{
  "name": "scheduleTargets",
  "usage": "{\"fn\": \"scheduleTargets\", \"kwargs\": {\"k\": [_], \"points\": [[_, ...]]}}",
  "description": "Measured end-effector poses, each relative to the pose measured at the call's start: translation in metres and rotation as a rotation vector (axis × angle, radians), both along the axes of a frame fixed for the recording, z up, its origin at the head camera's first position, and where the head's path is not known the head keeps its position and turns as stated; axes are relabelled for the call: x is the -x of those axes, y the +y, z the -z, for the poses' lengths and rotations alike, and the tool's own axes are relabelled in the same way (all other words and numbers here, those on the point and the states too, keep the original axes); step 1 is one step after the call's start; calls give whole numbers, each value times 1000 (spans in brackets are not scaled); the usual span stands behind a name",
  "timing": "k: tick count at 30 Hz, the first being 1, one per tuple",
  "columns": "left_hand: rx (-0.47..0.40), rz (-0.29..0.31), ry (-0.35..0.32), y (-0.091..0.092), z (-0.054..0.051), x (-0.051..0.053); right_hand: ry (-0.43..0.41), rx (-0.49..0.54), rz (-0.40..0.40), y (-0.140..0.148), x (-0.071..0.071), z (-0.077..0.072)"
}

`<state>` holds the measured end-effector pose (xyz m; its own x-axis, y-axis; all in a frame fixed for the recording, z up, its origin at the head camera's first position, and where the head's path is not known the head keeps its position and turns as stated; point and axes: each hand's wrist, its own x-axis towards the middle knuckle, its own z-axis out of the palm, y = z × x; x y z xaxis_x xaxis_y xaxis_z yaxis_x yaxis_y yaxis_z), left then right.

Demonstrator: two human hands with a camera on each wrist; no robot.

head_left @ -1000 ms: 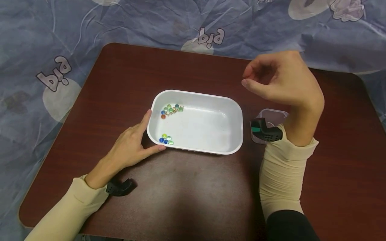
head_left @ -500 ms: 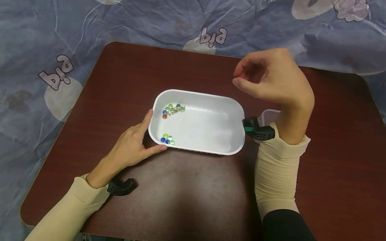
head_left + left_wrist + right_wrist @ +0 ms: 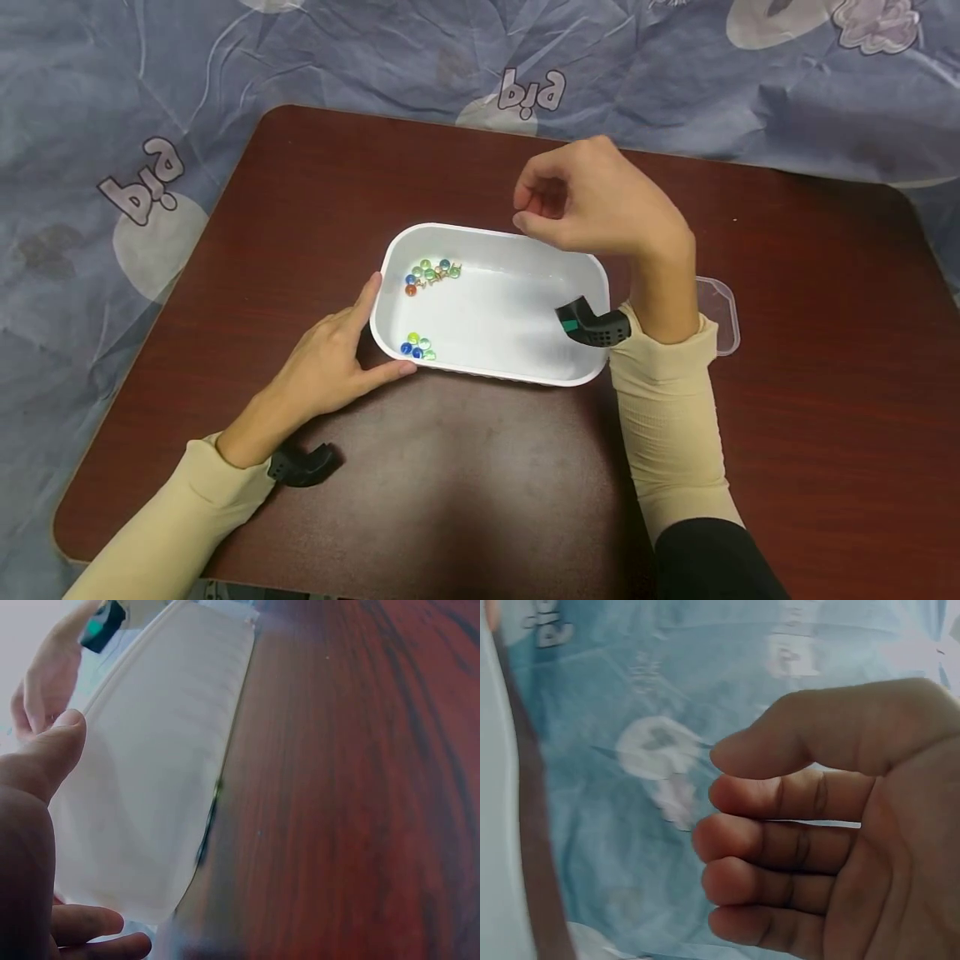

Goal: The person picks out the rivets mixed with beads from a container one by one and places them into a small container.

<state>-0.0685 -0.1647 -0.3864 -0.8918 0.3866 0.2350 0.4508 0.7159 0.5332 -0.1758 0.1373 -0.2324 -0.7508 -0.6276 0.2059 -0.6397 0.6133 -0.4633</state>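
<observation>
The left hand (image 3: 322, 362) rests against the left end of the white tray (image 3: 510, 377), forefinger and thumb spread and fairly straight along its corner. In the left wrist view, its thumb (image 3: 56, 754) touches the tray wall (image 3: 150, 757). Raised over the tray's far right edge, the right hand (image 3: 611, 200) has loosely curled fingers. A small gap separates thumb and fingertips in the head view; nothing shows between them in the right wrist view (image 3: 900, 825). Inside the tray, marbles and small gold-coloured pieces form a back-left cluster; several marbles (image 3: 417, 353) lie front left.
A clear plastic container (image 3: 726, 321) stands right of the tray, partly behind the right forearm. Both wrists carry black devices, the right one (image 3: 600, 327) above the tray's right part. Blue patterned cloth (image 3: 375, 58) lies beyond the brown table (image 3: 840, 375).
The right hand has moved left from near the clear container to above the tray's far edge, uncovering part of the container. The left hand keeps its place on the tray.
</observation>
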Motion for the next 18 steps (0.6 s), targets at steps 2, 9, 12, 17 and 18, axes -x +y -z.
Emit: {"fn": "scheduleTargets", "kwargs": {"k": [2, 9, 12, 17, 18], "points": [[1, 5, 5, 0, 0, 0, -21, -18, -26, -8, 7, 7], [-4, 8, 11, 0, 1, 0, -54, -35, -53, -26, 23, 20], [0, 6, 2, 0, -1, 0, -54, -42, -68, -32, 25, 19], [8, 1, -12, 0, -1, 0, -56, -52, -78, -44, 29, 14], [8, 0, -12, 0, -1, 0, -58, -51, -75, -46, 30, 14]]}}
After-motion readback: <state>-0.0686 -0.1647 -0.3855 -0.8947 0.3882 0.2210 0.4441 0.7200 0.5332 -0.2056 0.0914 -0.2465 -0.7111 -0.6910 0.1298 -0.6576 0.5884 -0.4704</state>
